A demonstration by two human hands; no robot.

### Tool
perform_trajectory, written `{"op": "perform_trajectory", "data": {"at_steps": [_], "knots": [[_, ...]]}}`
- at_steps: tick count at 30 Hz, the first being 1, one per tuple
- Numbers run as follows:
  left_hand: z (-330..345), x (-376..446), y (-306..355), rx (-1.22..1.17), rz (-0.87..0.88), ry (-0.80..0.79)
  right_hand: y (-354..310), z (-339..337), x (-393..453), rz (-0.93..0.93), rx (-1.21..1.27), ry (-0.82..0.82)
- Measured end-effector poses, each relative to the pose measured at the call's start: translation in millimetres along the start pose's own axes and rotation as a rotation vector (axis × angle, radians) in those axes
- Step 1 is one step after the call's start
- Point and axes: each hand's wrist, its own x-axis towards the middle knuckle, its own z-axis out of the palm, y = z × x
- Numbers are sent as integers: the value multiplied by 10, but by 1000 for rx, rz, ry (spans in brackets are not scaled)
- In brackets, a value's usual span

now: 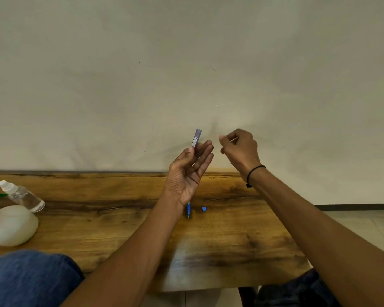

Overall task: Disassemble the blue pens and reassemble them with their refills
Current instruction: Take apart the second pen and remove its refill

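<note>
Nearest to us, our knees sit under the front edge of the wooden table (231, 258), which ends just past our right forearm, with bare floor beyond. On the board lie a blue pen tip section (188, 210), partly hidden behind our left wrist, and just to its right a small blue end cap (204, 208). Far to the left stand a white rounded container (9, 227) and a clear bottle (22, 196) lying tilted against it.

Above the table, our left hand (187, 173) pinches the translucent blue pen barrel (197, 138) upright between thumb and fingers, open end up. Our right hand (241, 149) is curled beside it, close but not touching, and seems to pinch a thin pale piece, likely the refill (233, 140); too small for us to be sure.

We judge this pen fully taken apart, with reassembly about to begin: refill into barrel, then tip and cap. Other pens are not in view.

Behind the hands is only plain wall, so there is free air for lining up the parts; the loose pieces lie well in from the table edges.
</note>
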Motion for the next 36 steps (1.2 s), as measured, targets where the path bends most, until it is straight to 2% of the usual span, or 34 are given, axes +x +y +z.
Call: {"op": "perform_trajectory", "data": {"at_steps": [7, 15, 21, 30, 36], "knots": [[-18, 24, 27, -8, -1, -15, 395, 227, -43, 143, -285, -277], [-38, 30, 29, -18, -1, -17, 712, 576, -309, 138, -573, -535], [-71, 31, 16, -24, -10, -22, 936, 759, -466, 179, -650, -532], [-89, 32, 14, -24, -17, -17, 1081, 949, -537, 168, -700, -421], [-80, 29, 53, -24, -8, -11, 1090, 913, -501, 187, -694, -453]]}}
